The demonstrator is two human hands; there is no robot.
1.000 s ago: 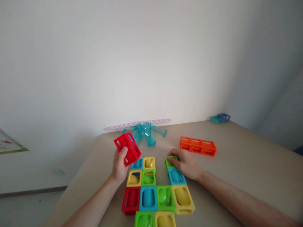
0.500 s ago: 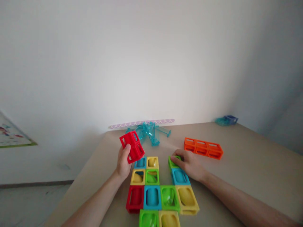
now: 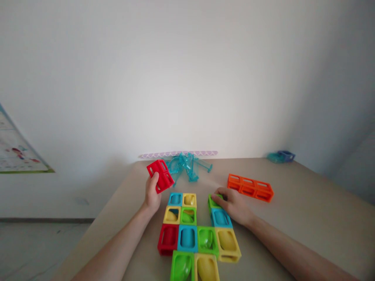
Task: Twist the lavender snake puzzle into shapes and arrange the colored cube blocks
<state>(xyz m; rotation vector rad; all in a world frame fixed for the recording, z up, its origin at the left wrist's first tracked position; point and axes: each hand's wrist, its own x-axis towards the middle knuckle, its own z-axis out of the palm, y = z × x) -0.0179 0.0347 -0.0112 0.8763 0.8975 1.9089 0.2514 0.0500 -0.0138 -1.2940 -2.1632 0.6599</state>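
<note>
My left hand (image 3: 152, 194) is closed around a red block piece (image 3: 160, 175), a joined pair of hollow cubes held tilted above the table. On the table lies a flat assembly of hollow cube blocks (image 3: 188, 238) in blue, yellow, green and red, some with rounded inserts showing. The fingers of my right hand (image 3: 233, 203) grip the green block (image 3: 215, 201) at the far end of its right arm, which continues nearer to me with a blue block (image 3: 221, 217) and a yellow block (image 3: 227, 240). Part of the green block is covered by those fingers.
An orange three-cube bar (image 3: 250, 187) lies right of my right hand. Clear teal plastic parts (image 3: 187, 166) are heaped near the wall before a lilac patterned strip (image 3: 178, 154). A dark blue piece (image 3: 286, 156) sits in the far right corner. The table (image 3: 299, 203) meets the wall behind.
My left hand has drawn the red block piece slightly up and left, away from the assembly. My right hand stays on the green block. The whole view has shifted a little.
</note>
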